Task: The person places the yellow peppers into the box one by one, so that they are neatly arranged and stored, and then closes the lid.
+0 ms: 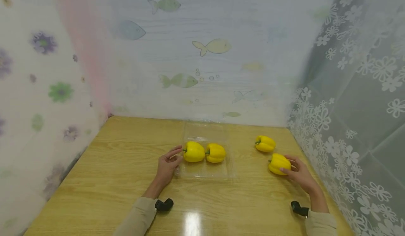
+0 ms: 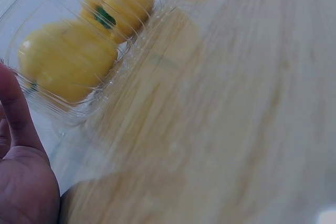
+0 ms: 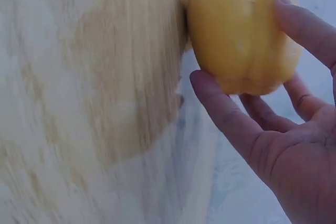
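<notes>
A clear plastic container (image 1: pixel 202 172) lies with its lid folded back on the wooden table, and two yellow bell peppers sit side by side in it: a left one (image 1: pixel 194 152) and a right one (image 1: pixel 216 153). My left hand (image 1: pixel 167 164) is at the container's left side, fingers loosely extended; the left wrist view shows only part of this hand (image 2: pixel 23 166), so contact is hard to tell. On the right, my right hand (image 1: pixel 299 172) holds another yellow bell pepper (image 3: pixel 241 35) between thumb and fingers. Just behind it lies one more yellow bell pepper (image 1: pixel 265 144).
The wooden table (image 1: pixel 120 151) meets a fish-patterned curtain (image 1: pixel 209 60) at the back. Flowered sheets hang along the left (image 1: pixel 60 92) and right (image 1: pixel 364 123) sides, the right one close to my right arm.
</notes>
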Tool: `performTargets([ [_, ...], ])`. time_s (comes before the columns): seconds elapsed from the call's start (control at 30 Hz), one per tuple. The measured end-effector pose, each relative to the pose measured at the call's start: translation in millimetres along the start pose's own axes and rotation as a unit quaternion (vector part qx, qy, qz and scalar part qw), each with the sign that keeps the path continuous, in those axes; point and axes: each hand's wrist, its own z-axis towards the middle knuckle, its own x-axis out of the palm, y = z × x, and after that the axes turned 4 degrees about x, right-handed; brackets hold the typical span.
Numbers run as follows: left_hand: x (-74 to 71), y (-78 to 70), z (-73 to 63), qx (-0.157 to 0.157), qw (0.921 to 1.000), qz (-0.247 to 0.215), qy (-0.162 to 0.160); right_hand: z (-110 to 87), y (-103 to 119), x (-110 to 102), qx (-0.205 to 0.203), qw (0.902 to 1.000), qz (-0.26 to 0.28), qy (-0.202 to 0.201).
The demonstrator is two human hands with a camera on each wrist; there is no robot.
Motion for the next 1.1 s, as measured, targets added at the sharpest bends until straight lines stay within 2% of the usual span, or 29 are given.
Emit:
performTargets([
  [0.2,-0.4,-0.2,0.1,-0.012,0.9999,0.001,0.001,-1.9,-5.0,0.7,-0.011,0.9993,-0.036,-0.009],
  [0.53,-0.6,0.9,0.0,-0.009,1.0,0.002,0.001,2.9,0.5,5.5,0.042,0.9963,-0.075,-0.001],
  [0.67,-0.8,1.0,0.1,-0.007,1.0,0.005,0.0,7.1,4.0,9.7,0.04,0.9951,-0.09,-0.002],
  [1.1,-0.2,0.2,1.3,-0.008,0.9999,0.006,0.002,16.0,4.3,21.3,0.05,0.995,-0.087,0.005],
])
